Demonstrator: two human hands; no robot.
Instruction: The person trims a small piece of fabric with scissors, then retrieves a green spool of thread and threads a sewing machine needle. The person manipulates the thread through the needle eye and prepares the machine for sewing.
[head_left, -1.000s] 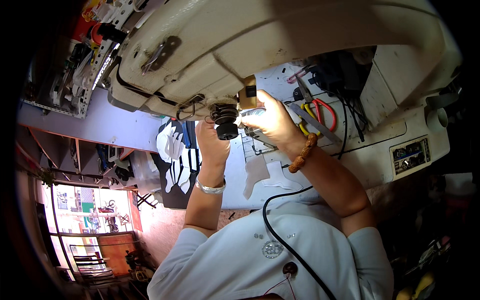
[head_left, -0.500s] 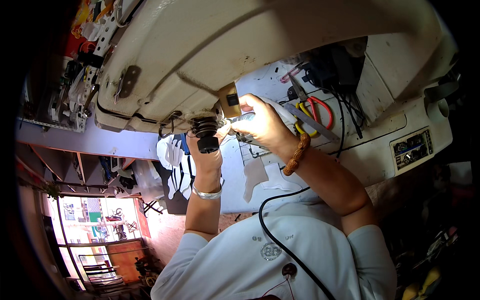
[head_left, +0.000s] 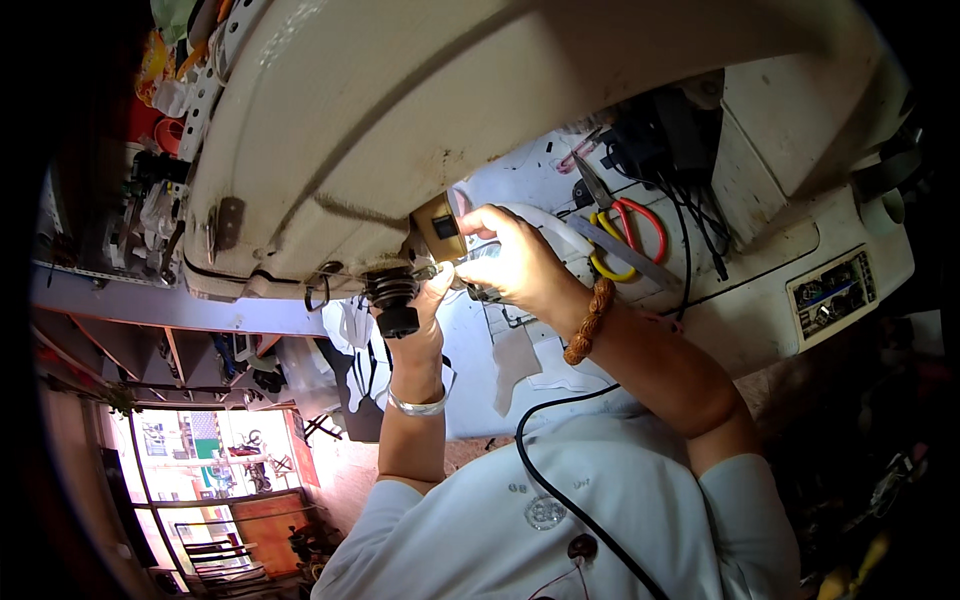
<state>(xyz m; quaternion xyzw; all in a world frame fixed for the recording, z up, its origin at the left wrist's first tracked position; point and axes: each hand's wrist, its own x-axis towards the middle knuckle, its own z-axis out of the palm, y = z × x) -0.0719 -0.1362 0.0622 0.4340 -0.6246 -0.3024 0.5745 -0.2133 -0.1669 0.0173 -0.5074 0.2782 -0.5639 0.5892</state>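
A big cream sewing machine head (head_left: 480, 120) fills the top of the view, tilted toward me. My left hand (head_left: 425, 315), with a silver bangle on the wrist, reaches up under it and grips a black ribbed knob (head_left: 390, 297) at its lower edge. My right hand (head_left: 515, 268), with a brown bead bracelet, is closed on a slim metal tool (head_left: 462, 264). The tool's tip sits by a brass-coloured part (head_left: 438, 226) of the machine, right next to my left thumb. The tip itself is partly hidden by my fingers.
Scissors with red and yellow handles (head_left: 630, 232) lie on the white machine table (head_left: 770, 310) beyond my right hand, beside black cables (head_left: 690, 200). A control panel (head_left: 835, 292) sits at the table's right. A black cord (head_left: 540, 470) runs down my white shirt. Cluttered shelves stand at the left.
The machine head now looms larger and lower in the view. Both hands have stayed together at its underside, shifting slightly left with the black knob.
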